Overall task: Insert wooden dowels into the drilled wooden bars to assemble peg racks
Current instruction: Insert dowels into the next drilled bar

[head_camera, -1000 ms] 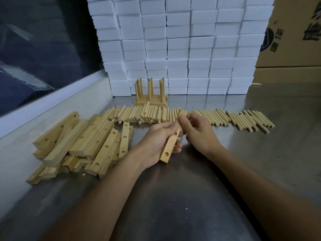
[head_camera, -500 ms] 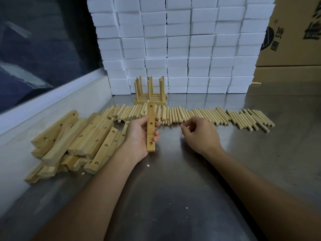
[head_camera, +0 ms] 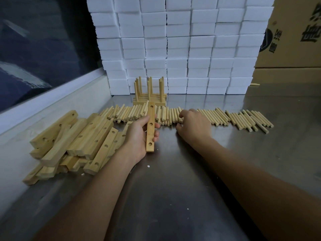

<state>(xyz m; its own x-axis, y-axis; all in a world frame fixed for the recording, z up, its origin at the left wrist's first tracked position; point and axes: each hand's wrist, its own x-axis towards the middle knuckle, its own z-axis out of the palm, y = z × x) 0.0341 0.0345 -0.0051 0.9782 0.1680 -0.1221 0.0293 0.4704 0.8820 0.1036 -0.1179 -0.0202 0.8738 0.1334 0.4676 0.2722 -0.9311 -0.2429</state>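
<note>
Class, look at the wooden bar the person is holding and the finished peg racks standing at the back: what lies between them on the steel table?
In the head view, a row of loose wooden dowels lies between the held drilled wooden bar and the finished peg racks.

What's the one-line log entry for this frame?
step: fetch dowel | left hand: holds drilled bar, holes empty | right hand: on dowel row | finished racks: behind

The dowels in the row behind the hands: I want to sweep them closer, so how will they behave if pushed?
The dowels look round and smooth, lying loose on a shiny metal table, so they would probably roll and scatter if pushed sideways. They look stiff and light, likely easy to nudge. The right hand reaches among them.
</note>
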